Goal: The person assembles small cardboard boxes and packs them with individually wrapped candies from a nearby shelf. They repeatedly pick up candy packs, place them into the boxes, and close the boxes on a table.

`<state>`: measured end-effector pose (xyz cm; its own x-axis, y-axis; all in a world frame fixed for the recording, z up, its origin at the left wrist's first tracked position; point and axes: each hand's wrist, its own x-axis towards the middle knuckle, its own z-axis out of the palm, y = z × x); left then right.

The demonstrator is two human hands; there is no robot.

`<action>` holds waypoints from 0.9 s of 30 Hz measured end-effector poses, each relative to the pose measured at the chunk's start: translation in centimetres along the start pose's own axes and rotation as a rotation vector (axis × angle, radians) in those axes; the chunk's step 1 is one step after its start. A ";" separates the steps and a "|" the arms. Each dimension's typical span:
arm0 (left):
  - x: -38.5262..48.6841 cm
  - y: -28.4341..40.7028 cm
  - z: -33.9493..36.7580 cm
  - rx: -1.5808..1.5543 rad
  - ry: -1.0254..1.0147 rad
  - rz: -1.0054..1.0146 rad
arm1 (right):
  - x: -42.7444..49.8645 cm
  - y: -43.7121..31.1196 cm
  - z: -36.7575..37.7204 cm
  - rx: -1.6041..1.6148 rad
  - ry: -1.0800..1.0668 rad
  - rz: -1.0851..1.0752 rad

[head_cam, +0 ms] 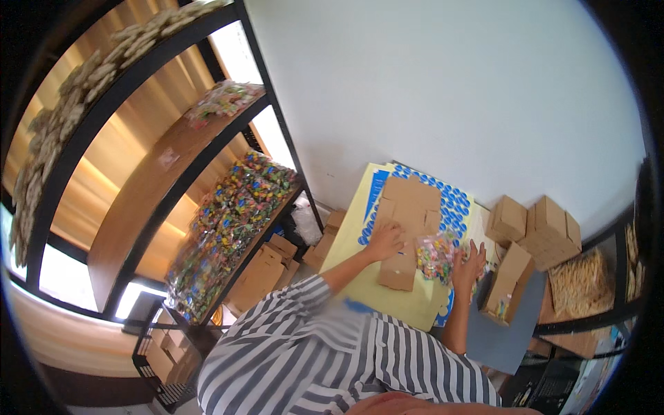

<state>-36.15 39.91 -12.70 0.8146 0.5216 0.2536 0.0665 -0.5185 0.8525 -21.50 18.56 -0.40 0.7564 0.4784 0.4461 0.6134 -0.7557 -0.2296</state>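
On a table with a yellow sheet (342, 249) and a sheet of round blue stickers (456, 199) lies an unfolded cardboard box blank (412, 199). My left hand (385, 243) rests on the blank's left part, fingers spread. Right of the blank lies a pile of small, multicoloured items in clear plastic bags (436, 254). My right hand (468, 262) is at the right edge of this pile, its fingers bent; whether it grips a bag cannot be told. An open cardboard box (511, 275) with a few small coloured items inside stands to the right.
Closed cardboard boxes (550, 228) stand against the wall at the right. A black-framed shelf (155, 171) at the left holds many clear bags of colourful pieces (233, 218). Cardboard boxes (257, 275) stand below it. A clear bag of light-coloured sticks (583, 285) lies at the far right.
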 end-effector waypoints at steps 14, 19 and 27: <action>-8.4 -3.3 -13.3 -0.041 0.094 -0.134 | -4.9 -9.9 4.3 -0.158 -0.460 -0.217; -8.4 -3.3 -19.3 -0.105 0.201 -0.134 | -3.8 -13.0 3.7 -0.024 -0.428 -0.127; -10.9 -5.5 -25.6 -0.085 0.296 -0.078 | 2.1 -30.1 2.9 0.466 -0.341 -0.638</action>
<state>-60.18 54.39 -8.46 0.6055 0.7382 0.2975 0.0636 -0.4175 0.9065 -37.70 43.60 4.96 0.2165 0.9137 0.3440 0.9186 -0.0713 -0.3886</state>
